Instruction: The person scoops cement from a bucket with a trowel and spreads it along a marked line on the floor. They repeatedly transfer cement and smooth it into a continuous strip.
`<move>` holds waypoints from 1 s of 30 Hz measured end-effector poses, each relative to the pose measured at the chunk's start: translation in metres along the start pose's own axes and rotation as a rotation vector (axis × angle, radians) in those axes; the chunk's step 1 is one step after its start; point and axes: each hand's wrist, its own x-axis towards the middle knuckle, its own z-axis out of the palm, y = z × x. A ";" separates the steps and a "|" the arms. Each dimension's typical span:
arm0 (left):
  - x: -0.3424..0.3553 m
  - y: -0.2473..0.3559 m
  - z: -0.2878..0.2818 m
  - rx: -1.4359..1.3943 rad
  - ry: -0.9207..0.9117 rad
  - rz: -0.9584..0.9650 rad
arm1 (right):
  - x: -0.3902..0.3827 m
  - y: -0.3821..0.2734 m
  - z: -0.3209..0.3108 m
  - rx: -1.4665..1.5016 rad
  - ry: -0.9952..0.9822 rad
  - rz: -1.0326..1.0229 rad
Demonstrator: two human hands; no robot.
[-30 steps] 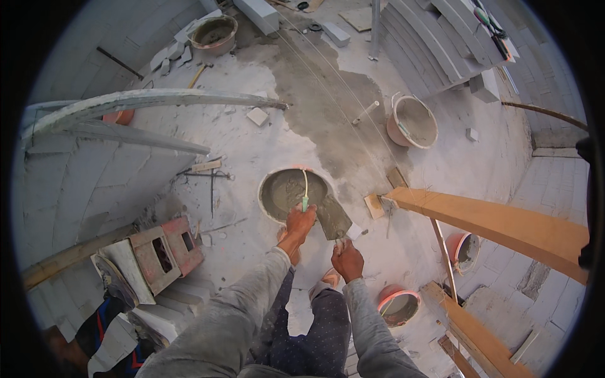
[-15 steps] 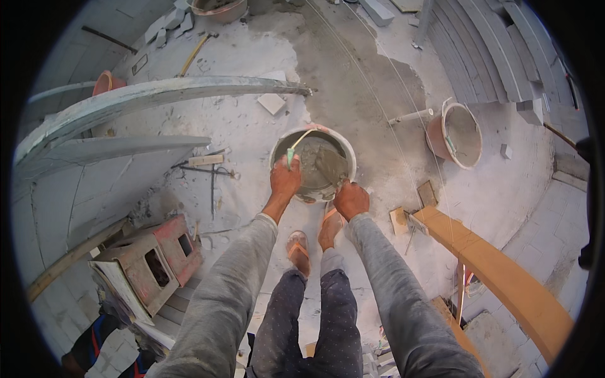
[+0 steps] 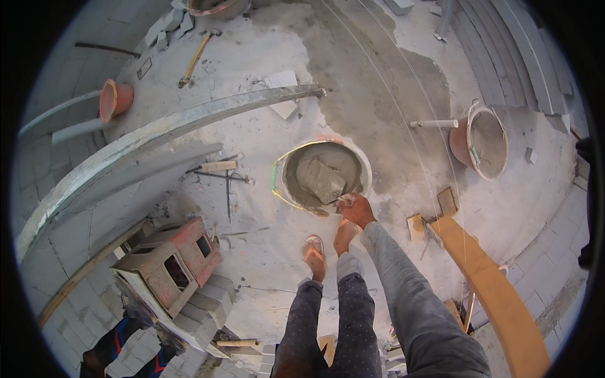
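A round bucket (image 3: 367,167) of wet grey mortar (image 3: 340,160) stands on the floor just ahead of my feet. Its yellow wire handle with a green grip (image 3: 273,177) lies down over the left side of the rim. My right hand (image 3: 356,210) is closed at the bucket's near right edge, around the handle of a trowel. The trowel blade (image 3: 324,181) rests in the mortar, thickly coated, so its outline is partly hidden. My left hand is out of sight.
A long metal beam (image 3: 170,129) crosses the left side. At right stand another mortar bucket (image 3: 459,148) and an orange-brown plank (image 3: 488,283). A hammer (image 3: 198,60) lies far left; a dirty red box (image 3: 203,252) sits nearer. Thin strings (image 3: 403,110) run across the right.
My left hand has let go of the bucket handle and left the view; the handle has dropped to the left. My right hand stays on the trowel, whose blade has moved in the mortar.
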 end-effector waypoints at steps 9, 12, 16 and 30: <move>-0.044 0.087 -0.061 -0.682 -0.217 -0.738 | -0.066 0.015 -0.052 0.691 -0.165 -0.021; -0.043 0.062 -0.075 -0.405 0.113 -0.716 | -0.095 0.024 -0.078 0.845 -0.173 0.026; 0.006 -0.015 -0.082 0.092 0.482 -0.526 | -0.123 0.053 -0.092 0.971 0.008 0.135; 0.083 -0.122 -0.117 0.269 0.198 -0.751 | 0.054 0.151 -0.045 0.115 1.017 0.089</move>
